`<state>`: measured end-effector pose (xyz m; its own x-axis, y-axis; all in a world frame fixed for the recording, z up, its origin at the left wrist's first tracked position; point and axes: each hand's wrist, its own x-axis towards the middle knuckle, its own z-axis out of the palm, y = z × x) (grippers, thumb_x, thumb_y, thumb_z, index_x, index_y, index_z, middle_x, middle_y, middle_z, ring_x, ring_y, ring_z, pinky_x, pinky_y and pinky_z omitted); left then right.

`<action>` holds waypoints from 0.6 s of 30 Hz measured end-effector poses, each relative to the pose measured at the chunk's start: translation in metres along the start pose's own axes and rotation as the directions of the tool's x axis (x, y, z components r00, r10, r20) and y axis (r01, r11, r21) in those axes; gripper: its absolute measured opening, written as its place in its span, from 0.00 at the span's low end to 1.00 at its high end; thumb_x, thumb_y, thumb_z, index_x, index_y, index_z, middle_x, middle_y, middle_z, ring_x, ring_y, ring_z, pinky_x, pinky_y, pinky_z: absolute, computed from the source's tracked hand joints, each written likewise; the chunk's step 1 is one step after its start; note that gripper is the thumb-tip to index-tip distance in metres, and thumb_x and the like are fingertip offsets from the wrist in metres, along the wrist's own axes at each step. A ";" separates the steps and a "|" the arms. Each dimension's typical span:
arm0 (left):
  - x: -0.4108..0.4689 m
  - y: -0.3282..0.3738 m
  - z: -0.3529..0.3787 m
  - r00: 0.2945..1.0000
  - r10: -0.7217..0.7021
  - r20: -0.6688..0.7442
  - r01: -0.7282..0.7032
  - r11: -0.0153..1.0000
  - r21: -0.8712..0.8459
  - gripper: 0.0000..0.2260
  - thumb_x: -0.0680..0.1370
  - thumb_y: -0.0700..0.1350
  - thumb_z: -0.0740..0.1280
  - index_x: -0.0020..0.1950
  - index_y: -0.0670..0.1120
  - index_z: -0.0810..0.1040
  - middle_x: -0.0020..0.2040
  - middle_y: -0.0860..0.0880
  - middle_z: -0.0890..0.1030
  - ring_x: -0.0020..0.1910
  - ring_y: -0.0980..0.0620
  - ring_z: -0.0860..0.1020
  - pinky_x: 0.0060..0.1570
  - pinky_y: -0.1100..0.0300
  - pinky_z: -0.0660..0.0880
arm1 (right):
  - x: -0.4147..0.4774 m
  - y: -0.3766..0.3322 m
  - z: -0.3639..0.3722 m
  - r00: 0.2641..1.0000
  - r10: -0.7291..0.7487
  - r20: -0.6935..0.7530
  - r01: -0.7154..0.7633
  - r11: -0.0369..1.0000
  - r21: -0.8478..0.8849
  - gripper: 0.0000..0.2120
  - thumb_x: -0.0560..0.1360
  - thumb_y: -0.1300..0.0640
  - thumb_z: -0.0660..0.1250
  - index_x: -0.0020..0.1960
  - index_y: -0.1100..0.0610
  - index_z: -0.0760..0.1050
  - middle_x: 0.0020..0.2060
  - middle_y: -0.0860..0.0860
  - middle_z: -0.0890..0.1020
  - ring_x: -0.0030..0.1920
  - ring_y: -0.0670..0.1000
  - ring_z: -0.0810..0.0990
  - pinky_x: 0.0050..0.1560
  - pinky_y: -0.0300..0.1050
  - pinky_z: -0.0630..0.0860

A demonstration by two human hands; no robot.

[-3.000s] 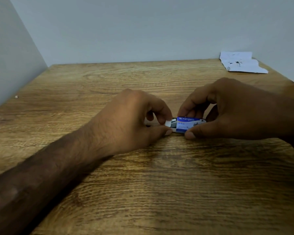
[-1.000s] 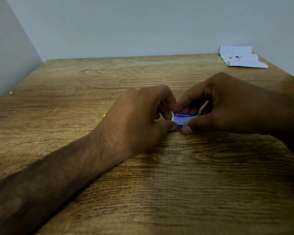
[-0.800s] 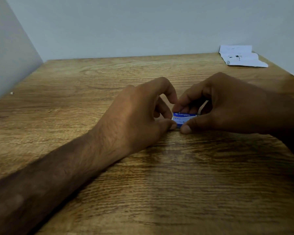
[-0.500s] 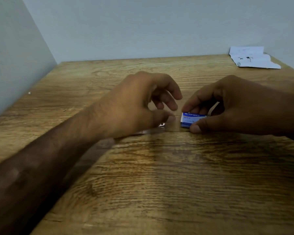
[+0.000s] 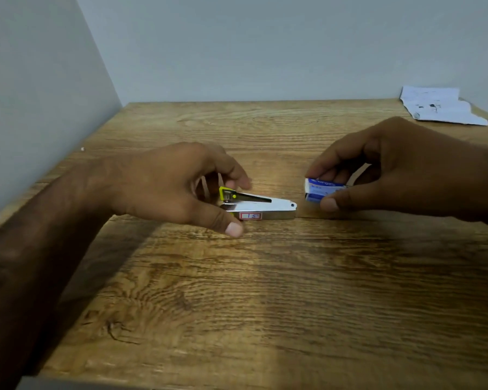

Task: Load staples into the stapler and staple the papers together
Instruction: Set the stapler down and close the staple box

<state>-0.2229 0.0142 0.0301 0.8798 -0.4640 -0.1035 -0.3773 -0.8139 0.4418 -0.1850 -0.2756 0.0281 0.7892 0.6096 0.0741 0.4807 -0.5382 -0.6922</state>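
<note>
We see a small silver stapler (image 5: 261,207) lying on the wooden surface (image 5: 265,299) at the centre of the frame, a yellow part at its left end and a red-bordered label on its near side; our left hand (image 5: 175,190) curls loosely over that left end, thumb low in front and fingers behind, though we cannot tell whether it grips; just right of the stapler, apart from it, our right hand (image 5: 400,173) pinches a blue staple box (image 5: 320,190) between thumb and fingers; folded papers (image 5: 440,106) lie in the upper right of the frame, well apart.
</note>
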 end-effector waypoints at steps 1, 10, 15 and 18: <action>0.001 0.001 0.001 1.000 -0.001 -0.004 0.001 1.000 0.012 0.22 0.67 0.60 0.79 0.59 0.58 0.80 0.52 0.56 0.80 0.49 0.58 0.80 0.53 0.51 0.79 | 0.002 -0.003 0.000 1.000 -0.014 -0.003 0.014 1.000 -0.002 0.19 0.59 0.46 0.81 0.50 0.42 0.86 0.40 0.41 0.87 0.43 0.42 0.85 0.50 0.35 0.81; 0.023 0.020 0.026 0.990 0.033 -0.137 -0.049 0.992 -0.113 0.29 0.67 0.59 0.79 0.64 0.59 0.74 0.47 0.56 0.81 0.41 0.59 0.79 0.42 0.60 0.78 | 0.011 -0.014 0.005 0.998 -0.046 0.043 0.047 0.999 -0.007 0.18 0.62 0.51 0.81 0.51 0.46 0.86 0.40 0.42 0.87 0.41 0.41 0.84 0.41 0.31 0.79; 0.035 0.030 0.035 0.982 0.077 -0.174 -0.089 0.994 -0.066 0.26 0.68 0.60 0.78 0.63 0.58 0.74 0.44 0.57 0.79 0.40 0.60 0.78 0.37 0.66 0.74 | 0.012 -0.011 0.010 0.997 -0.040 0.065 0.049 0.989 -0.140 0.17 0.64 0.47 0.79 0.52 0.42 0.84 0.42 0.40 0.86 0.45 0.41 0.84 0.43 0.39 0.81; 0.037 0.030 0.039 0.976 0.089 -0.198 -0.105 0.992 -0.074 0.22 0.69 0.59 0.78 0.59 0.58 0.76 0.40 0.59 0.78 0.38 0.60 0.77 0.33 0.67 0.71 | 0.012 -0.008 0.010 0.996 -0.045 0.076 0.058 0.983 -0.177 0.18 0.66 0.46 0.78 0.55 0.41 0.83 0.46 0.38 0.85 0.47 0.41 0.83 0.42 0.40 0.79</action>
<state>-0.2127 -0.0406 0.0049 0.8827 -0.4558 0.1149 -0.4453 -0.7326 0.5147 -0.1836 -0.2584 0.0270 0.7356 0.6756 0.0503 0.5853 -0.5964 -0.5492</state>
